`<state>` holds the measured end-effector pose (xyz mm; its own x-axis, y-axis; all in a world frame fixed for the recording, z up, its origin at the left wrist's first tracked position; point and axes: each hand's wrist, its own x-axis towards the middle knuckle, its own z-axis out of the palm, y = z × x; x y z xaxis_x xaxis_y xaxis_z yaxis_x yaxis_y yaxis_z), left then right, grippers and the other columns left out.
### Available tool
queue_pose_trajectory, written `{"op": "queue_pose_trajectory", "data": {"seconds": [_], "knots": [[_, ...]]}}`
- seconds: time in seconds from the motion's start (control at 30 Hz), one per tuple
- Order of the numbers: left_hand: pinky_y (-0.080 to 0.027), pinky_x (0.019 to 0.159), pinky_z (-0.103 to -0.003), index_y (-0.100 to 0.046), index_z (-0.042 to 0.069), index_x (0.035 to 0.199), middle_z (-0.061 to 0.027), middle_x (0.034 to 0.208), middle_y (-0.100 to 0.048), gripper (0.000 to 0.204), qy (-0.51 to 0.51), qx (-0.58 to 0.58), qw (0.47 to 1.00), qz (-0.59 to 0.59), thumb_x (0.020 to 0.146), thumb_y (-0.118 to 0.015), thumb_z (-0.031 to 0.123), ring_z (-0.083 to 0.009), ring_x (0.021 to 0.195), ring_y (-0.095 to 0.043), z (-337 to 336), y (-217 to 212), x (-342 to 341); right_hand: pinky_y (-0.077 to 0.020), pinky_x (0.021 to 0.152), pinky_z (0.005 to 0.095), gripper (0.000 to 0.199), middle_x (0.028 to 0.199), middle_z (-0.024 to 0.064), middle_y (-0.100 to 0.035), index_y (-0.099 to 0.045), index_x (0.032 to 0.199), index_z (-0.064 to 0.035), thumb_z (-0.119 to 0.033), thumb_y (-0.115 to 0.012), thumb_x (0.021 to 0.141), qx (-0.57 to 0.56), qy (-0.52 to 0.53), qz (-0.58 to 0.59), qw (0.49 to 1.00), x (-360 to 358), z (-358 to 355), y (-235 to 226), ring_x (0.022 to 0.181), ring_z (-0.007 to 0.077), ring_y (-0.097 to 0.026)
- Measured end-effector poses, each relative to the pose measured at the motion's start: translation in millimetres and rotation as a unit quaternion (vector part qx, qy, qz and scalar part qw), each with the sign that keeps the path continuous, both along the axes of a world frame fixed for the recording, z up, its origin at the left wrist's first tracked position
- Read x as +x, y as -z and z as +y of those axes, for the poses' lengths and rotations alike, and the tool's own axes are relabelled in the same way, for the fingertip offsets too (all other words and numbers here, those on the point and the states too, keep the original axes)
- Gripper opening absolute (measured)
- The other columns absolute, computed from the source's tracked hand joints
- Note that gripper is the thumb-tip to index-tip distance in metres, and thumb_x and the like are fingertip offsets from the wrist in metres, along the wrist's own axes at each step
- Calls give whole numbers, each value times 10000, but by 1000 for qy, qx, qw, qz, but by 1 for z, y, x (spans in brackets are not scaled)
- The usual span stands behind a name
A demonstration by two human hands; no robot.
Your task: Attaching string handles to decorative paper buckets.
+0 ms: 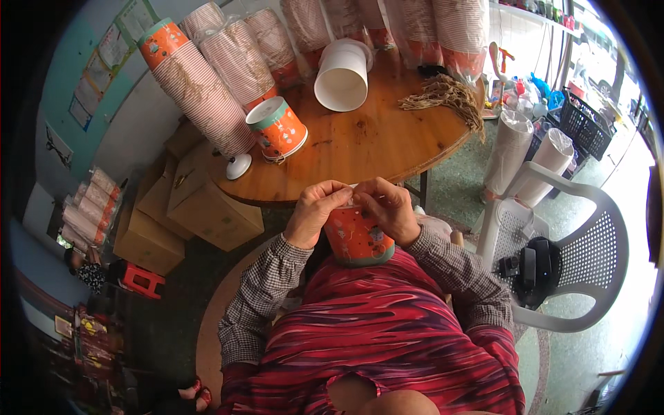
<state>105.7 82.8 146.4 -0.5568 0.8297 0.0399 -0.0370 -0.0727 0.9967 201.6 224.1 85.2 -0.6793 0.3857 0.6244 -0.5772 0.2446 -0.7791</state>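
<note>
An orange paper bucket (353, 235) with a green band at its lower end rests against my lap, just in front of the table edge. My left hand (318, 211) is closed at the bucket's upper left rim, thumb and forefinger pinched together. Close beside it, my right hand (391, 211) pinches at the same rim from the right. Whether something thin lies between the fingertips is too small to see. Ahead on the round wooden table (373, 138) stands a similar orange bucket (282, 138), and a white bucket (340, 79) lies with its mouth facing me.
A long nested bucket stack (200, 97) leans at the table's left, near a small white domed piece (238, 166). Brown cords (446, 100) hang over its right edge. Cardboard boxes (207, 204) stand left; a grey plastic chair (588, 235) holding black items stands right.
</note>
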Motion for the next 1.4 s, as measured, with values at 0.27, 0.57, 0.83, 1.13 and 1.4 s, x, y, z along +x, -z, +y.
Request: {"op": "queue_pose_trajectory", "data": {"seconds": [0.27, 0.57, 0.83, 1.13, 1.4], "knots": [[-497, 773, -213, -601, -28, 994, -53, 948, -652, 131, 5, 5, 999, 40, 907, -582, 67, -84, 861, -614, -2, -4, 5, -464, 540, 225, 37, 719, 48, -597, -596, 891, -1, -5, -617, 861, -32, 3, -19, 999, 6, 0, -6, 597, 79, -567], [-448, 668, -185, -578, 10, 926, 27, 810, -587, 96, -49, 13, 986, 158, 894, -627, 86, -34, 735, -533, 3, 14, -3, -476, 625, 279, 72, 782, 75, -606, -594, 875, -19, 17, -623, 821, 105, 35, 0, 994, 11, 7, -6, 704, 191, -595], [-415, 543, -208, -560, 9, 886, 19, 694, -550, 148, -120, 2, 955, 273, 898, -640, 133, -36, 628, -493, 9, 19, -5, -472, 687, 276, 92, 880, 96, -597, -601, 881, 0, 41, -634, 805, 171, 37, 38, 984, 16, 12, -8, 792, 191, -602], [-395, 490, -234, -529, -1, 851, -20, 586, -530, 156, -194, 3, 916, 350, 863, -660, 83, -59, 522, -473, 15, 31, -7, -465, 820, 341, 124, 1037, 144, -527, -615, 864, -23, 14, -659, 754, 158, 6, 44, 986, 15, 15, -7, 940, 284, -566], [-477, 658, -257, -560, -1, 1031, -64, 845, -621, 181, -127, 19, 929, 347, 896, -607, 111, -110, 785, -604, 4, 3, -3, -484, 678, 224, 44, 1005, 59, -539, -609, 845, 1, -15, -649, 835, -23, -17, -18, 999, 6, 13, -23, 856, 114, -568]]}}
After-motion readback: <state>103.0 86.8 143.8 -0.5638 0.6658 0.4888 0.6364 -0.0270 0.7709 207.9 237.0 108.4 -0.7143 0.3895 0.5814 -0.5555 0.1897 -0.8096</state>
